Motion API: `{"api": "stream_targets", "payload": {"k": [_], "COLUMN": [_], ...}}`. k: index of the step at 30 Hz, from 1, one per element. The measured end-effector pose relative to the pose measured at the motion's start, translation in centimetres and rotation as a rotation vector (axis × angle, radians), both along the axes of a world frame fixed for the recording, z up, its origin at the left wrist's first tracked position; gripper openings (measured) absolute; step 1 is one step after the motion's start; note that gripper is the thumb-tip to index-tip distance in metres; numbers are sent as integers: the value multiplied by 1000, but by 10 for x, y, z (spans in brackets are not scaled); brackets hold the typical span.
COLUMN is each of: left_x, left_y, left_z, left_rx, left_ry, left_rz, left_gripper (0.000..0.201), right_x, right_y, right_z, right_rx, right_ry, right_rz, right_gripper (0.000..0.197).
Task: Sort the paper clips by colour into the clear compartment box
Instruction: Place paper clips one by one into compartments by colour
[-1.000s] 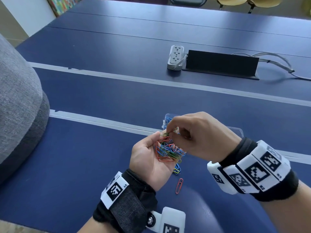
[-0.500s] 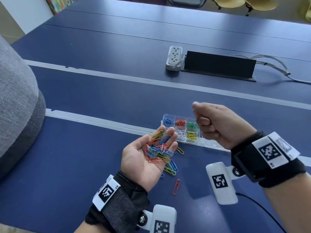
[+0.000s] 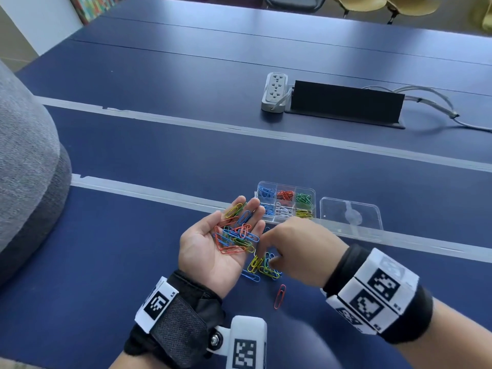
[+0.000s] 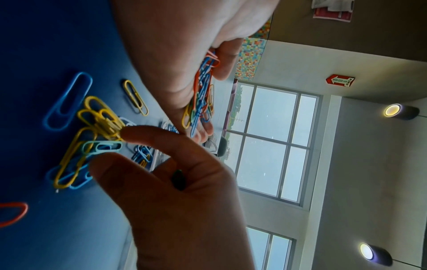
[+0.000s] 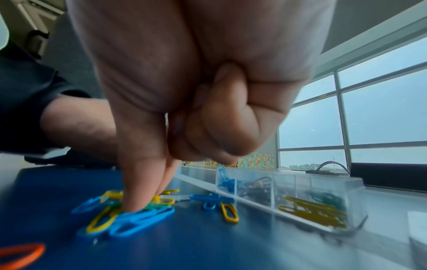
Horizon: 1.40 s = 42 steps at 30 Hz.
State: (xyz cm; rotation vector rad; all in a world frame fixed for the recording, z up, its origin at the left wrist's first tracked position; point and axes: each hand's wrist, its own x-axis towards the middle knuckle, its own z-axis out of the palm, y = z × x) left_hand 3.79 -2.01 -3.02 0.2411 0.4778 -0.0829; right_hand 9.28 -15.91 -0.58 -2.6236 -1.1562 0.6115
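1. My left hand (image 3: pixel 221 245) lies palm up with straight fingers, as a tray for a mixed heap of clips (image 3: pixel 237 234), too tangled to count.
2. My right hand (image 3: pixel 298 251) reaches down to the loose clips (image 3: pixel 262 267) on the table (image 3: pixel 133 249); thumb and forefinger are nearly together on them, but whether they already pinch one, I cannot tell.
3. One red clip (image 3: pixel 280 296) lies apart.
4. The clear box (image 3: pixel 286 201) stands near, with six compartments, all filled; its one lid (image 3: pixel 351 214) lies beside it.

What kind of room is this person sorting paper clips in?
Probably an office meeting room: a long blue table with a built-in power strip and cable box, chairs at the far end, and a fire sign by large windows.
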Motion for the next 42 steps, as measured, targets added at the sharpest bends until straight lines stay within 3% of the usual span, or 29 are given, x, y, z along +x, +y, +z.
{"api": "stream_targets", "payload": {"k": [9,13,15,19,22,26,31,35,42], "left_x": [0,0,0,-1,0,0,-1,-1,2], "left_y": [-3,0,1,-1,-4,-6,-5,-5,-12], "left_z": [2,3,3,3,4,5,6,6,7], "left_rx": [8,3,-1,0,-7,2,4,-3,-22], "left_ry": [8,1,-3,1,4,11,17,21,-5], "left_rz": [-8,-1,2,-6,-17,-22,-22,-26,-73], "left_gripper": [47,47,48,48,48,49,49,50,45], "right_x": [-5,1,7,35,62,80,80,79,71], "right_y": [0,-9,-13,-21,-26,-22,-14,-16,-24], "right_z": [-3,9,18,34,35,31,23,22,33], "right_rx": [-54,47,112,171,40,-156,-174,-103,152], "right_ry": [-121,7,70,163,55,-86,-128,-146,-182], "right_rz": [109,87,-12,-362,-446,-394,-317,-301,-280], "right_gripper": [18,12,4,15,15,13,19,29,24]}}
